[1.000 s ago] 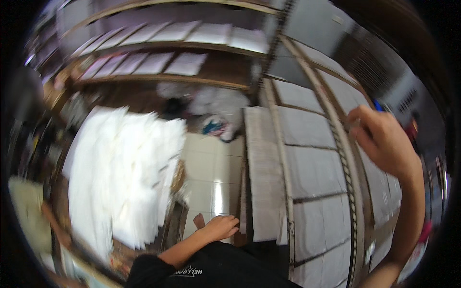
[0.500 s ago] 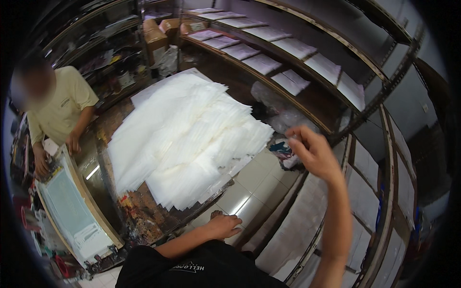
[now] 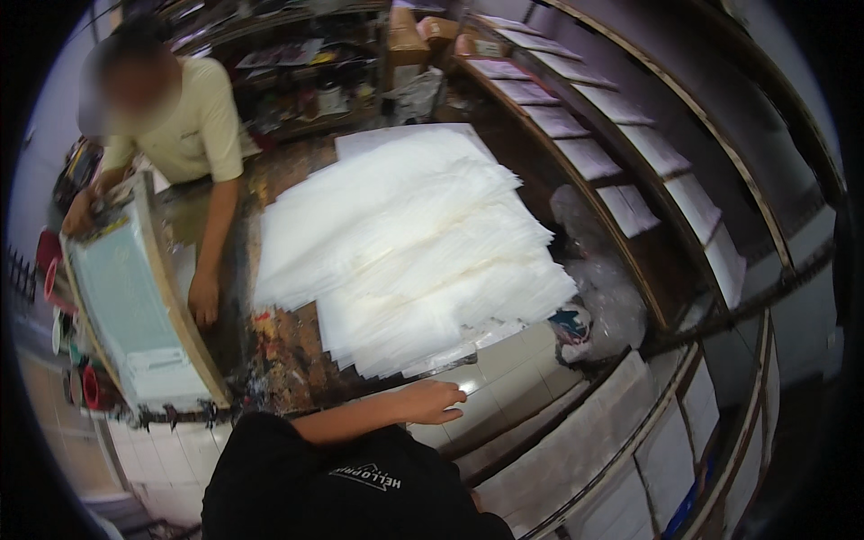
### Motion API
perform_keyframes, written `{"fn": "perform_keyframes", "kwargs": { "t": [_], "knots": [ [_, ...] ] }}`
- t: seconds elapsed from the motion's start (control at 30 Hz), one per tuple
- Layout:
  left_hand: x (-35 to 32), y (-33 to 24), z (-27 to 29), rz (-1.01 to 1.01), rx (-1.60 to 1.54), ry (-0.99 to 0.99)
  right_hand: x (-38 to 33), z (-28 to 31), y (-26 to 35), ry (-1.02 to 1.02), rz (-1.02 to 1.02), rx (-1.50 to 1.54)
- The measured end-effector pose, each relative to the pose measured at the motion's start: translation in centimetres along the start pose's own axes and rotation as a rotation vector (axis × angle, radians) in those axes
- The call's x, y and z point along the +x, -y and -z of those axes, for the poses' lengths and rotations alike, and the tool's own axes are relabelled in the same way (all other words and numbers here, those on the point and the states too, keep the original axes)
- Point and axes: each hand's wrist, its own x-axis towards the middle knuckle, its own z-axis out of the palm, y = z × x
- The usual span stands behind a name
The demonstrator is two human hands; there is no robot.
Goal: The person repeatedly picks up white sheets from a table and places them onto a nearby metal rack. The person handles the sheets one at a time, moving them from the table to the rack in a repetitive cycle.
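1. Only one grip is seen: a hand (image 3: 432,401) is laid flat at the near edge of the bench (image 3: 288,369), fingers spread loosely, nothing pinched. Which of the wearer's hands it is cannot be told; the other is out of view.
2. At far left, a framed screen (image 3: 135,297) is held tilted by another person (image 3: 193,126), one hand at its top corner, the other pressed on the bench beside it.
3. Just beyond the fingers, a fanned stack of white sheets (image 3: 405,252) is spread over the paint-stained bench.
4. At right, curved shelves (image 3: 630,162) are lined with single sheets, and crumpled plastic (image 3: 603,288) is piled below.
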Motion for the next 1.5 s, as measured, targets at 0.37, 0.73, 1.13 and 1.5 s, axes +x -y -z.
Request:
{"fn": "perform_keyframes", "kwargs": {
  "t": [0.37, 0.73, 1.13, 1.5],
  "knots": [
    [2.9, -1.8, 4.7, 0.038, 0.006, -0.097, 1.4, 6.4, 4.4, -0.106, 0.025, 0.457],
    [1.7, -2.8, 16.4, 0.109, 0.237, -0.829, 2.6, 8.9, 15.8, -0.041, 0.268, 0.342],
    [0.4, 11.7, 18.1, 0.755, 0.966, -0.522, -0.4, 7.0, 10.3, -0.188, 0.18, 0.259],
    [0.5, 13.7, 19.0, 0.776, 0.987, -0.437, 2.1, 7.0, 13.5, -0.083, 0.153, 0.247]
  ]
}}
